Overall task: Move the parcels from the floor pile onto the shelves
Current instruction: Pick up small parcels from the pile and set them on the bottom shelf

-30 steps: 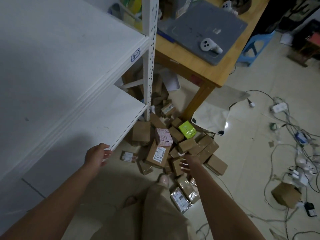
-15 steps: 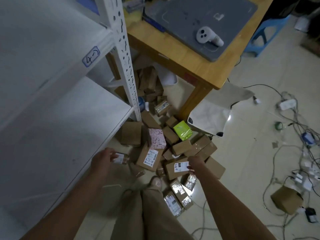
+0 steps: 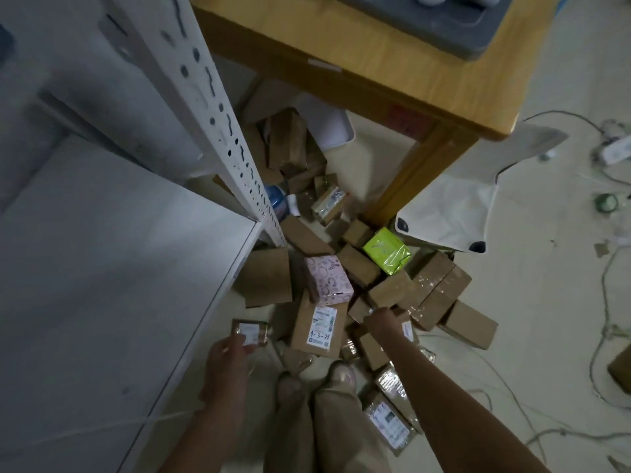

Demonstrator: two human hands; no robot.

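Pinching label-up small parcel, lying crosswise, w/ L hand; R hand grips box.

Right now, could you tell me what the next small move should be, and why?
Probably close the left hand on the small labelled parcel it is reaching and lift it onto the shelf right beside it. Whether the right hand grips its box is hidden, so I'd lead left.

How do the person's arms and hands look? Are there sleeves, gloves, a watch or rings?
The left hand and the right hand wear no gloves; the forearms are bare up to the frame edge, no sleeves in view. No watch, bracelet or ring shows, though the picture is dim.
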